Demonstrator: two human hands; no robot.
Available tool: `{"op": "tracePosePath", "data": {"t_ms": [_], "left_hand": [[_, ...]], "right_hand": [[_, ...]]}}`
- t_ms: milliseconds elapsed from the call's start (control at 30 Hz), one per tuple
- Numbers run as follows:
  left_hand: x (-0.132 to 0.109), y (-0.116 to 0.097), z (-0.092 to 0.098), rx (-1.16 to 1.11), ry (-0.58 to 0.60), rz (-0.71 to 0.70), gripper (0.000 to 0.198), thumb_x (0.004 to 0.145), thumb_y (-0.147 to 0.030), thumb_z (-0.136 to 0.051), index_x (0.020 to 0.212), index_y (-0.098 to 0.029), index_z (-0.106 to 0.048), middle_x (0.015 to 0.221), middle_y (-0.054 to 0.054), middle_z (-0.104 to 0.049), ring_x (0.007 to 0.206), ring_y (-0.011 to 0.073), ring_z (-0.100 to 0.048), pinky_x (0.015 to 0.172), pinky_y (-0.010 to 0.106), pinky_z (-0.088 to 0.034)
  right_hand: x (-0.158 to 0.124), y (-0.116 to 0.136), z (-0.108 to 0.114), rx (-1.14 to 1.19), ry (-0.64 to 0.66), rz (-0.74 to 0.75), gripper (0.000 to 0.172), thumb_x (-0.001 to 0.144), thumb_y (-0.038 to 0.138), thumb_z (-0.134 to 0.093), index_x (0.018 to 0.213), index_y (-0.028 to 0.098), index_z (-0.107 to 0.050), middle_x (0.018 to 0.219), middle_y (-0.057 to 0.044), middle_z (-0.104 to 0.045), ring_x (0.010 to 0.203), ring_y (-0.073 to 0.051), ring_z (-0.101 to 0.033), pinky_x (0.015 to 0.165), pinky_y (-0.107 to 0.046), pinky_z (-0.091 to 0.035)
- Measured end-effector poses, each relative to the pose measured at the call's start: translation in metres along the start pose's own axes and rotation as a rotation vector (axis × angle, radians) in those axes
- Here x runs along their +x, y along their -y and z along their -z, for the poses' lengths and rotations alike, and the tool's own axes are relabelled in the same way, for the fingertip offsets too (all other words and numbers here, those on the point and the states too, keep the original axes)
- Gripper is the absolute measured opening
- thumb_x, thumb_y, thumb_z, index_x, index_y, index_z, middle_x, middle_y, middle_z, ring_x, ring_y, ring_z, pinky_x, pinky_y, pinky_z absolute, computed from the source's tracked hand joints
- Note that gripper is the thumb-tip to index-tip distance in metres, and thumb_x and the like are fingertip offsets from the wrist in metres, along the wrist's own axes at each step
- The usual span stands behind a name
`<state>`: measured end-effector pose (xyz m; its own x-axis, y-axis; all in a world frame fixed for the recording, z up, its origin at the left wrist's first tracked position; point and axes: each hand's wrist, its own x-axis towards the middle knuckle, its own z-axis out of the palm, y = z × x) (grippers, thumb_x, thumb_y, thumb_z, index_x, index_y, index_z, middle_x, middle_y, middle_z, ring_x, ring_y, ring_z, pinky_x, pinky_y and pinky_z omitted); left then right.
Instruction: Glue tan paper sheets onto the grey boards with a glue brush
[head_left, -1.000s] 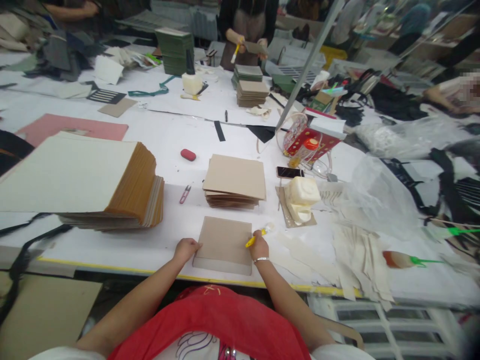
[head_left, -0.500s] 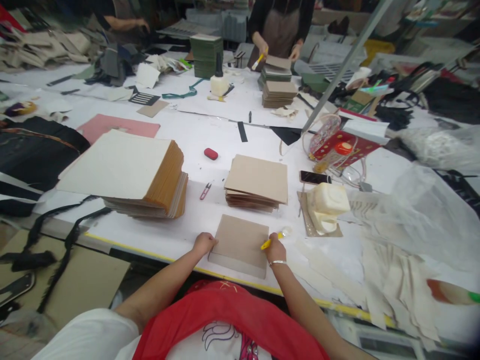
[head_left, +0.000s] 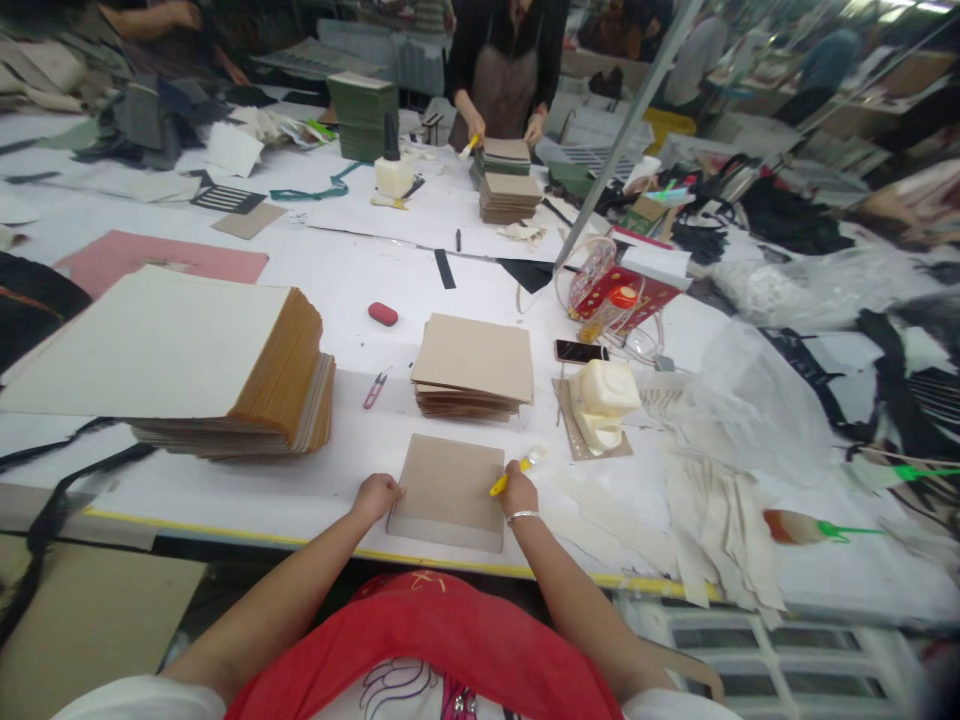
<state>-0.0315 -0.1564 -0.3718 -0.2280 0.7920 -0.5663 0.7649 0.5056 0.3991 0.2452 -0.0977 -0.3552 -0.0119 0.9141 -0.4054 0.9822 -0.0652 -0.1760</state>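
Note:
A square brown board (head_left: 450,485) lies flat near the front edge of the white table (head_left: 247,490). My left hand (head_left: 377,494) is closed at the board's left edge, pressing on it. My right hand (head_left: 517,491) rests at the board's right edge, wrapped round a yellow-handled brush (head_left: 514,470) whose white bristles point up and right. Behind the board is a stack of similar brown boards (head_left: 472,365). A white glue jug (head_left: 601,399) lies on a piece of card to the right.
A tall pile of cream and tan sheets (head_left: 180,360) fills the left. Small snips (head_left: 373,389), a red eraser (head_left: 382,314) and a phone (head_left: 579,350) lie mid-table. Paper strips and clear plastic (head_left: 735,420) cover the right. Another person (head_left: 504,70) works on stacks at the far side.
Both hands keep their places at the board's edges with the brush still held. Only the camera view swung left and then back.

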Motion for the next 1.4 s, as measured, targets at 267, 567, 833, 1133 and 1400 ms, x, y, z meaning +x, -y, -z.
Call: {"op": "tracePosePath", "data": {"t_ms": [267, 567, 833, 1133, 1400], "left_hand": [[-0.011, -0.022, 0.000, 0.213, -0.172, -0.195, 0.028, 0.074, -0.015, -0.049, 0.101, -0.014, -0.050, 0.104, 0.011, -0.053, 0.091, 0.0171, -0.054, 0.077, 0.025, -0.039], [-0.014, -0.027, -0.004, 0.007, -0.176, -0.160, 0.030, 0.069, -0.016, -0.053, 0.096, -0.006, -0.059, 0.103, 0.017, -0.056, 0.103, 0.0218, -0.051, 0.088, 0.025, -0.036], [-0.022, -0.031, -0.003, -0.074, -0.225, -0.101, 0.033, 0.072, -0.020, -0.051, 0.102, -0.007, -0.058, 0.109, 0.014, -0.056, 0.105, 0.0194, -0.049, 0.092, 0.025, -0.034], [-0.031, -0.032, -0.002, -0.428, -0.277, -0.040, 0.027, 0.068, -0.021, -0.055, 0.093, -0.010, -0.059, 0.092, 0.010, -0.062, 0.082, 0.0164, -0.059, 0.076, 0.027, -0.043], [-0.045, -0.044, 0.020, -0.795, 0.008, -0.196, 0.026, 0.067, -0.036, -0.058, 0.077, -0.012, -0.064, 0.070, 0.003, -0.065, 0.066, 0.0157, -0.058, 0.061, 0.025, -0.044]], "right_hand": [[-0.016, 0.005, -0.005, -0.047, -0.114, 0.088, 0.026, 0.081, 0.015, -0.043, 0.106, 0.017, -0.041, 0.088, -0.008, -0.055, 0.079, -0.017, -0.054, 0.064, -0.024, -0.036], [-0.038, -0.001, -0.055, -0.004, -0.352, 0.383, 0.028, 0.077, 0.026, -0.052, 0.102, 0.013, -0.048, 0.116, -0.017, -0.046, 0.105, -0.024, -0.043, 0.088, -0.036, -0.037], [-0.035, -0.004, -0.059, 0.041, -0.393, 0.399, 0.025, 0.077, 0.026, -0.052, 0.098, 0.014, -0.048, 0.116, -0.016, -0.047, 0.104, -0.024, -0.045, 0.087, -0.038, -0.040], [-0.038, -0.001, -0.054, 0.031, -0.372, 0.371, 0.027, 0.075, 0.026, -0.054, 0.099, 0.014, -0.050, 0.116, -0.016, -0.047, 0.105, -0.025, -0.045, 0.088, -0.037, -0.039], [-0.046, -0.014, -0.038, 0.313, -0.537, 0.357, 0.043, 0.078, 0.037, -0.051, 0.113, 0.014, -0.040, 0.103, -0.014, -0.056, 0.096, -0.023, -0.053, 0.081, -0.040, -0.045]]}}
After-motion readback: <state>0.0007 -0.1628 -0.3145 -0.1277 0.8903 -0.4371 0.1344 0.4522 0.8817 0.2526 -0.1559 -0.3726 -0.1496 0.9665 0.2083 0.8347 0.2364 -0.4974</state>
